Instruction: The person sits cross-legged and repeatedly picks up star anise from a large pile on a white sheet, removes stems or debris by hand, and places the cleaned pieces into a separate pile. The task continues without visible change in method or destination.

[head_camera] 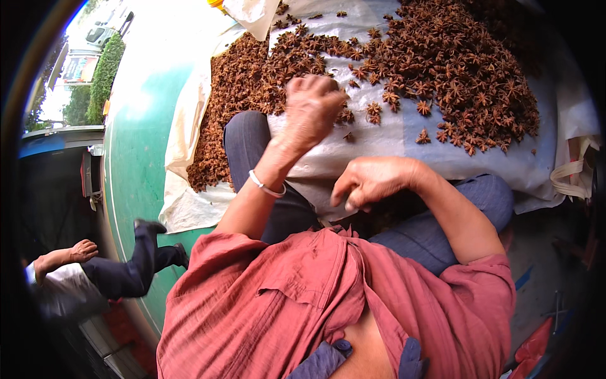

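Observation:
My left hand (313, 106), with a white band at the wrist, is curled over the near edge of loose star anise (303, 52) on a pale plastic sheet (326, 147). Its fingertips face away, so I cannot see whether anything is in them. Closer to my body, my right hand (376, 182) hangs over the sheet's near edge, with bent fingers pointing down and left. Blur hides whether it holds anything small. A large heap of whole star anise (454, 71) lies ahead to the right. To the left spreads a denser bed of smaller brown pieces (232, 85).
My knees (246, 137) flank the sheet's near edge. A white cloth bag with a handle (570, 173) sits at the right. On the green floor (137, 156) to the left, another person's leg (142, 265) is close by. A white sack (253, 14) stands at the top.

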Demonstrator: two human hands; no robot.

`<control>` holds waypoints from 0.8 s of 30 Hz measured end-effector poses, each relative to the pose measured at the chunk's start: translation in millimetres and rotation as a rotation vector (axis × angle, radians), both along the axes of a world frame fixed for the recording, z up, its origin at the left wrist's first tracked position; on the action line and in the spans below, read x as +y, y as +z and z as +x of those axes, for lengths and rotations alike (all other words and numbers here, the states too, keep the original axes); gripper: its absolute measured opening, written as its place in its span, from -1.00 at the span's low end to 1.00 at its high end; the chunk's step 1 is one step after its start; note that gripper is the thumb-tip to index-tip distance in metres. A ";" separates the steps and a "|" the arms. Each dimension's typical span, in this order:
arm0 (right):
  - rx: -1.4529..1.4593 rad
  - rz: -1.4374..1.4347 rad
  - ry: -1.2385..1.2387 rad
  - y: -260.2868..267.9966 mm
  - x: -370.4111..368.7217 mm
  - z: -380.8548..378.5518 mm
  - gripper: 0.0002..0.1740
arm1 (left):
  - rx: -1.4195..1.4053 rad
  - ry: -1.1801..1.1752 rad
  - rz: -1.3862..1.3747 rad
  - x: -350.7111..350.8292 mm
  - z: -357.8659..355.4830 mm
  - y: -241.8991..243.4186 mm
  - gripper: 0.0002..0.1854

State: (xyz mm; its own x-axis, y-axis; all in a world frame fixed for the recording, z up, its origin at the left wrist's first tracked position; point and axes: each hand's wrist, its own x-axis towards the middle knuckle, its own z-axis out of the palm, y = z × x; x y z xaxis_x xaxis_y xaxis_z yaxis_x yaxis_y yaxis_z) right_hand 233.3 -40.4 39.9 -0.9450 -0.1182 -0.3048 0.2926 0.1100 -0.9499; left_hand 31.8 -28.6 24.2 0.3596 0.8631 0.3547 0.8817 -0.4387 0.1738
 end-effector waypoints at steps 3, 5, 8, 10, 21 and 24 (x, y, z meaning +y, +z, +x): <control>-0.061 -0.154 -0.136 6.9 25.5 15.3 -0.68 | 0.067 -0.073 -0.095 2.3 14.2 -11.4 -0.91; -0.054 -0.047 -0.330 16.1 43.1 27.9 -0.70 | 0.106 -0.022 -0.140 2.4 19.4 -11.6 -0.87; 0.023 0.114 -0.785 23.4 58.4 40.1 -0.75 | 0.218 -0.044 -0.135 1.1 23.1 -7.2 -0.90; 0.094 0.127 -1.035 20.3 65.1 43.4 -0.77 | 0.273 -0.098 -0.005 -0.5 27.2 -7.2 -0.90; 0.186 1.113 -0.976 -28.0 60.2 26.2 -0.76 | 0.774 0.038 0.121 -12.2 49.1 -14.9 -0.77; 0.218 1.184 -0.788 -36.0 53.5 16.8 -0.71 | 0.657 0.067 -0.264 8.2 34.8 -10.2 -0.82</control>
State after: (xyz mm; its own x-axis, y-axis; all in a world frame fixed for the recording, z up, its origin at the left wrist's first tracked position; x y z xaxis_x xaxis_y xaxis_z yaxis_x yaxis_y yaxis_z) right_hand 250.1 13.1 3.9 -0.6832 0.6635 0.3049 0.5113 0.7328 -0.4489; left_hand 66.6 -20.4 14.0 0.3706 0.9180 -0.1413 0.8642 -0.3966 -0.3096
